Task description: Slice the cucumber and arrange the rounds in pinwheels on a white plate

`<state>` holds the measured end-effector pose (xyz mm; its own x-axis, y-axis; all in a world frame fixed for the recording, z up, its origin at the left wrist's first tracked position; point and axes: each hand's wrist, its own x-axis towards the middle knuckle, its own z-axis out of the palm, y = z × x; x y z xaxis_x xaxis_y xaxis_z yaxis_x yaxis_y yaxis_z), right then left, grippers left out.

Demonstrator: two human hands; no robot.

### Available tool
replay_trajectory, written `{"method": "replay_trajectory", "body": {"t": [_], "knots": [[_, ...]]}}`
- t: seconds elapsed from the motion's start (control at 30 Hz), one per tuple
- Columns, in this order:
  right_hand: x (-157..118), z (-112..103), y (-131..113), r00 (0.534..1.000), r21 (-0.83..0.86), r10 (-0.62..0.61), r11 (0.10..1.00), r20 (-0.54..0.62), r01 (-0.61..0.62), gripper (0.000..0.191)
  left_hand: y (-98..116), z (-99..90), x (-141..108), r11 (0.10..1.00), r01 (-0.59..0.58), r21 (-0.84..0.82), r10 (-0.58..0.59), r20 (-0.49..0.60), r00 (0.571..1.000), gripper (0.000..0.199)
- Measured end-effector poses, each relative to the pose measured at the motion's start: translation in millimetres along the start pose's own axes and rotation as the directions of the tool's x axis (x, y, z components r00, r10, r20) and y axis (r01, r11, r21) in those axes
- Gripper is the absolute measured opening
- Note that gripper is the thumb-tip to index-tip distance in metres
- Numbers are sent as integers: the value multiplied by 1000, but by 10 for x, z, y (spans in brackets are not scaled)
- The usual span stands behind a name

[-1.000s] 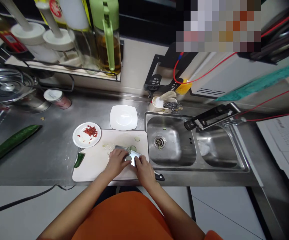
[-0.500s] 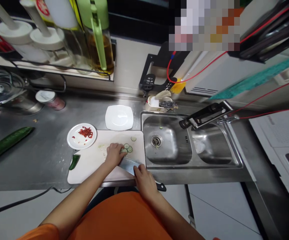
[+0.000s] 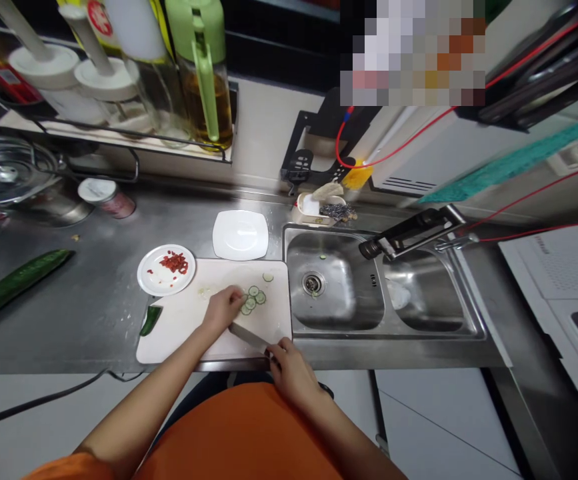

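My right hand (image 3: 295, 375) is closed around a kitchen knife (image 3: 249, 337), its blade tilted edge-on over the front of the white cutting board (image 3: 179, 340). Above the board my left hand (image 3: 223, 311) has its fingers drawn together. Its fingertips meet the edge of a small cluster of cucumber slices (image 3: 255, 299); what they pinch, if anything, is hidden. One loose cucumber slice (image 3: 267, 277) lies farther back on the board. A cut cucumber piece (image 3: 151, 321) rests at the board's left edge.
A white plate with chopped red pieces (image 3: 167, 291) stands at the board's back left, a square white plate (image 3: 240, 235) behind it. A whole cucumber (image 3: 13, 285) lies far left. The double sink (image 3: 336, 320) adjoins the right. A bottle rack (image 3: 119, 137) hangs above the counter.
The knife blade has swung from lying broad side up to edge-on and drawn away from the slices. My left hand has shifted slightly left, uncovering more slices.
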<state>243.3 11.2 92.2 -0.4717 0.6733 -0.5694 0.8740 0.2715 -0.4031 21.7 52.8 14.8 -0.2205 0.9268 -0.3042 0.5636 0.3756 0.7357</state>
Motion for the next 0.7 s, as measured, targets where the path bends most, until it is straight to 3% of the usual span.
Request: {"method": "replay_trajectory", "body": {"t": [0.1, 0.23, 0.33, 0.5, 0.7], "knots": [[81, 34, -38, 1000, 45, 3, 999, 3, -4, 28, -173, -234, -47, 995, 74, -65, -78, -60, 995, 23], [172, 39, -53, 998, 73, 43, 997, -56, -39, 27, -384, -414, -61, 993, 97, -69, -97, 15, 995, 26], [213, 21, -55, 993, 47, 77, 996, -85, -73, 26, -459, -394, -41, 999, 24, -42, -23, 28, 999, 25], [256, 39, -154, 994, -66, 106, 992, -2, -106, 29, -542, -288, -112, 983, -150, 104, 164, -148, 975, 27], [300, 52, -382, 984, -150, 179, 973, 23, -174, 37, -677, -134, -308, 951, -174, 257, 238, -244, 940, 29]]}}
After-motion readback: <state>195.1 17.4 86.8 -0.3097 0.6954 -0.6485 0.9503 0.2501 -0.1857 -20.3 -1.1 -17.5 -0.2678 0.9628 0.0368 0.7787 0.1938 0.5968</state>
